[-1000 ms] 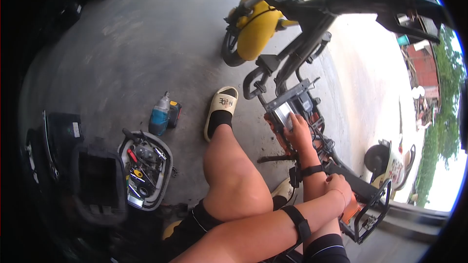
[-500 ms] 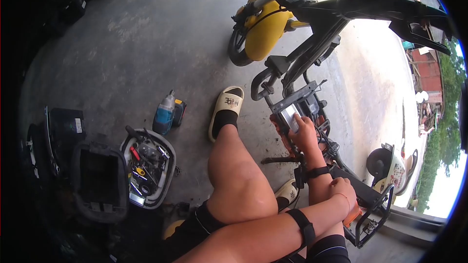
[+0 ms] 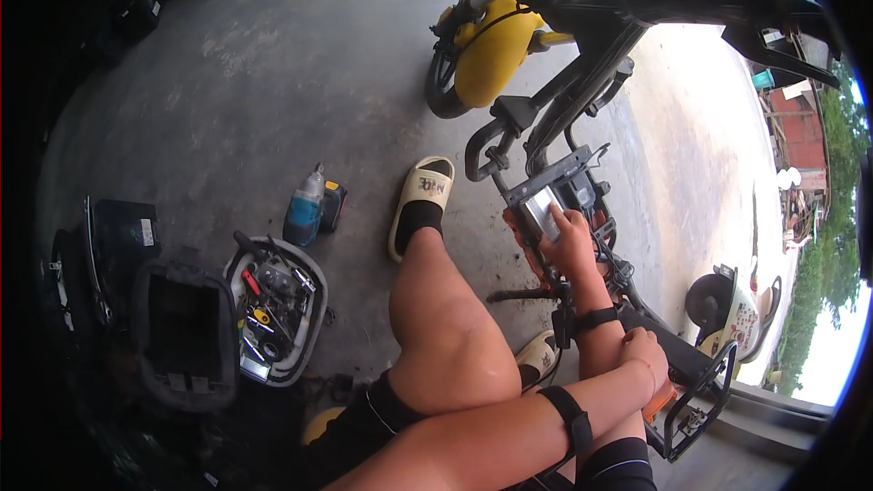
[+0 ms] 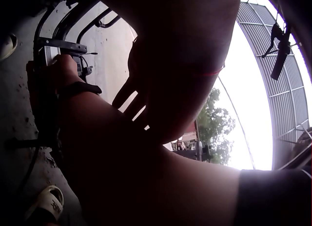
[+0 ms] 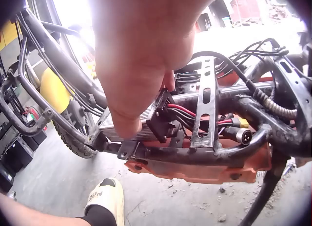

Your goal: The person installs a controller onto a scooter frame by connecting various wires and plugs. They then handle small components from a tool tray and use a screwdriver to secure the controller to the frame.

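Observation:
My right hand [image 3: 571,244] is on a silver finned metal box [image 5: 152,120] set in the bare frame of a scooter [image 5: 234,95]. One finger lies straight over the box's face, and the thumb is at its near side. Red and black wires leave the black end plate [image 5: 165,120]. My left hand [image 3: 644,362] rests across the right forearm, its fingers loose and slightly spread in the left wrist view, holding nothing. Below the box runs an orange plastic panel [image 5: 204,168]. A loose round connector [image 5: 242,135] sits behind the slotted metal bracket [image 5: 205,103].
On the floor to the left are a blue impact driver [image 3: 306,207], a tray of tools [image 3: 314,332] and a black bin [image 3: 186,382]. A yellow-fendered front wheel [image 3: 491,45] stands ahead. The kickstand [image 3: 520,295] juts toward my leg. Another scooter [image 3: 727,314] is at right.
The head view has swung a little, so the scene sits slightly farther right. My right hand stays at the finned box and my left hand stays on the forearm.

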{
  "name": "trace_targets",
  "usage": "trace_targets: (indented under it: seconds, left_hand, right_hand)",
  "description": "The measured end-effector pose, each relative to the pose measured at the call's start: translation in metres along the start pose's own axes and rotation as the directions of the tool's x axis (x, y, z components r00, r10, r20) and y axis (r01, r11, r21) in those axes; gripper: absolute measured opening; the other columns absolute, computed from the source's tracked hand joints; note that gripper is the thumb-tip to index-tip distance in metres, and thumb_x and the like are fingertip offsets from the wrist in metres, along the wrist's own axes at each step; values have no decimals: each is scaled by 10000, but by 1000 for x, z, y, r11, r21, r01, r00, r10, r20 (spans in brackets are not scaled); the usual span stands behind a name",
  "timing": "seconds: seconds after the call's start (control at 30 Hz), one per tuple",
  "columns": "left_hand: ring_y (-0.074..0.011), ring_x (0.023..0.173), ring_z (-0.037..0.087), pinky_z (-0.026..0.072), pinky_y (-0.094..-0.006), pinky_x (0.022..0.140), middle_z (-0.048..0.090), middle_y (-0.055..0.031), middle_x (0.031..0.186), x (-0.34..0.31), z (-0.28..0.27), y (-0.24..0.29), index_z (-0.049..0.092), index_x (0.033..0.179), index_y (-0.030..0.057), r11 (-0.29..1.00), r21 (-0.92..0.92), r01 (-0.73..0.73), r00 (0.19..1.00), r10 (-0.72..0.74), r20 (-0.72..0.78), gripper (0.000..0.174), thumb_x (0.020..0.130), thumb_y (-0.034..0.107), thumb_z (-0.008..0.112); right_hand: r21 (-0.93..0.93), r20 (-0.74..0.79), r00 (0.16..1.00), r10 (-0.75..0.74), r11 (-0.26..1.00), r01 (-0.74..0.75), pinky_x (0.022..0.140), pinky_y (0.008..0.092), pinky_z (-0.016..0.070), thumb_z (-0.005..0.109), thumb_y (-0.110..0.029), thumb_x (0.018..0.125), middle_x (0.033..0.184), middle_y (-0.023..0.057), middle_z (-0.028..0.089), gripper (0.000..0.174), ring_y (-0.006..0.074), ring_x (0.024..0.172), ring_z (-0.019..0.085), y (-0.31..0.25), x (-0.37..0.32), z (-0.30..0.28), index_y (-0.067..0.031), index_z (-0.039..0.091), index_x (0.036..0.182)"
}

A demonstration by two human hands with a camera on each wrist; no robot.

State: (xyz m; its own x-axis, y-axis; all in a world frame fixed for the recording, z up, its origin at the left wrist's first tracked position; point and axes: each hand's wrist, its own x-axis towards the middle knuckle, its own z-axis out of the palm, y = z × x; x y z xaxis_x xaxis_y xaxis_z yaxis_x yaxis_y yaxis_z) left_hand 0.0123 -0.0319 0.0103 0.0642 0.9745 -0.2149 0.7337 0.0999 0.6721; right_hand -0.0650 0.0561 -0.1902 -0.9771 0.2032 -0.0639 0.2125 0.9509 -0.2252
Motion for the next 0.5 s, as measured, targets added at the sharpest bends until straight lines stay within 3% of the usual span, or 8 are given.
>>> trace_targets:
  seconds: [0.5]
  left_hand:
    - [-287,1153,555,451,-512,854,661,-84,1199,13,10,4,685,1209,121,1000,-11,0,1000,0,9,348,923,284,572]
  right_hand:
    - [-49,-16,1000,-9,999,8,943,426,472,729,-153,682,1141,217,569,635,383,1046,567,2,-3,5,-73,599,1298]
